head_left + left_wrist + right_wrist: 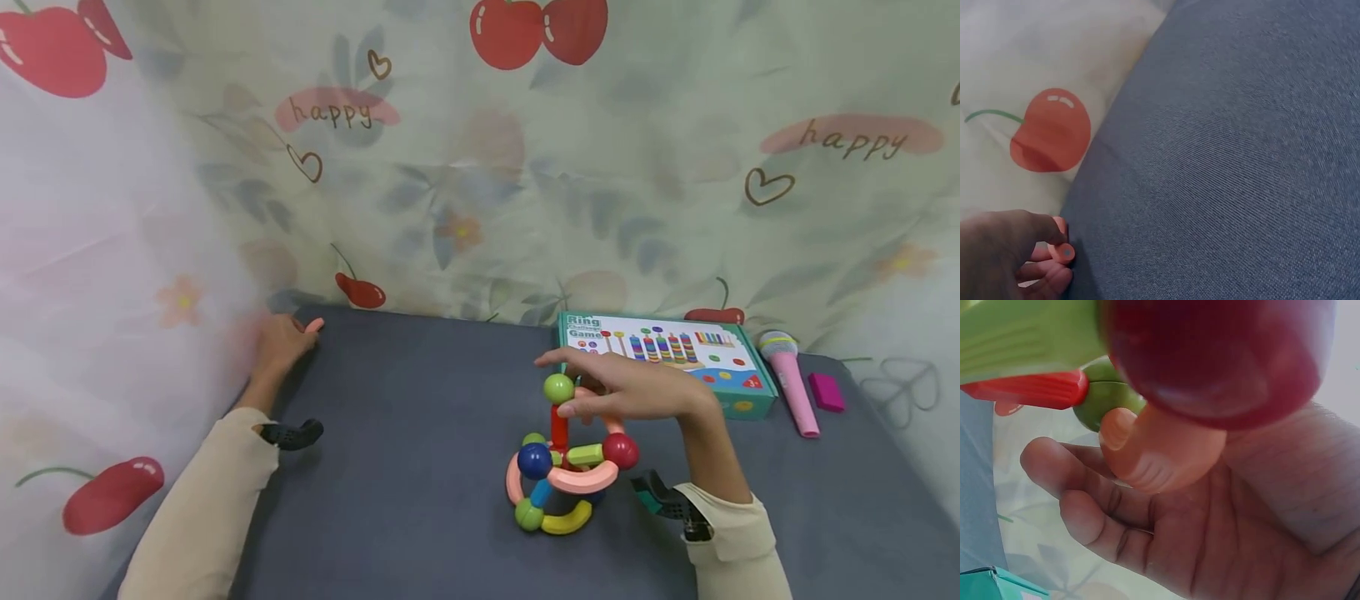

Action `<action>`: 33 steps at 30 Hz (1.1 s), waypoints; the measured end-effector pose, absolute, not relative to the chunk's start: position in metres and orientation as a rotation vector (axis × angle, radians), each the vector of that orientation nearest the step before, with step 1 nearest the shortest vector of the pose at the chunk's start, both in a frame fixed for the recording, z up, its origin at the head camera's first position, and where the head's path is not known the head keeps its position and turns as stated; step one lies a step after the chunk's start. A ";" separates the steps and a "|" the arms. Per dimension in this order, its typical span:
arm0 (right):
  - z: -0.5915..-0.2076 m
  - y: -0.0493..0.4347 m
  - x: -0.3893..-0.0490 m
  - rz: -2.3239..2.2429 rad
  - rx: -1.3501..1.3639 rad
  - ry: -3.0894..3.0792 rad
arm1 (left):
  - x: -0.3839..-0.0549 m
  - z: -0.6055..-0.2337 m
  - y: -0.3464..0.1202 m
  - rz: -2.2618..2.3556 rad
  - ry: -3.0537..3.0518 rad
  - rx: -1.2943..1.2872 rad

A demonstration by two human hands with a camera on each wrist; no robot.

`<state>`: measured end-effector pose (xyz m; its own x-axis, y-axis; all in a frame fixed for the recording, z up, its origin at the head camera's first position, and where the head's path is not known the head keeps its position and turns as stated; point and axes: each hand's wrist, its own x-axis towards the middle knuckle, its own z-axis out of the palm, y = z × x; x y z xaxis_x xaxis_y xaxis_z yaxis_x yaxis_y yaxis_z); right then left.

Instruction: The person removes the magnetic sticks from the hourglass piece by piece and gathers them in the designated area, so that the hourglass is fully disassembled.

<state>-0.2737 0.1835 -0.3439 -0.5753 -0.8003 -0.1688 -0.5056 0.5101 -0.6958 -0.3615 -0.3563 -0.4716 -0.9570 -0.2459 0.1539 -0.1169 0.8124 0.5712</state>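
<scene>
At the table's far left edge, my left hand pinches a short curved pink magnetic stick between thumb and fingers; the stick's round end faces the left wrist camera. My right hand is at the top of a ball-and-stick magnetic construction, its thumb and fingers around a curved pink stick that runs between the green top ball and a dark red ball. A red upright stick stands beneath the green ball. Lower down, a blue ball and a yellow curved stick form part of a ring.
Behind the right hand lies a Ring Challenge Game box. A pink toy microphone and a magenta block lie to its right. Printed curtains hang around the dark grey table.
</scene>
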 end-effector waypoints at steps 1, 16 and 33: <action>-0.343 0.183 -0.273 -0.822 -1.074 2.283 | -0.361 -0.471 -0.357 -0.859 -2.779 0.280; -0.331 0.186 -0.263 -0.824 -1.014 2.258 | -0.289 -0.400 -0.191 -0.921 -2.800 -0.580; -0.324 0.189 -0.255 -0.724 -0.906 2.396 | -0.257 -0.365 -0.053 -1.401 -2.845 -1.193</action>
<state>-0.2552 0.1889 -0.3240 -0.6688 -0.7034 -0.2407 -0.4523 0.6418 -0.6193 -0.2575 -0.0534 -0.3650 -0.7257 0.6832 0.0817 0.4813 0.4191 0.7699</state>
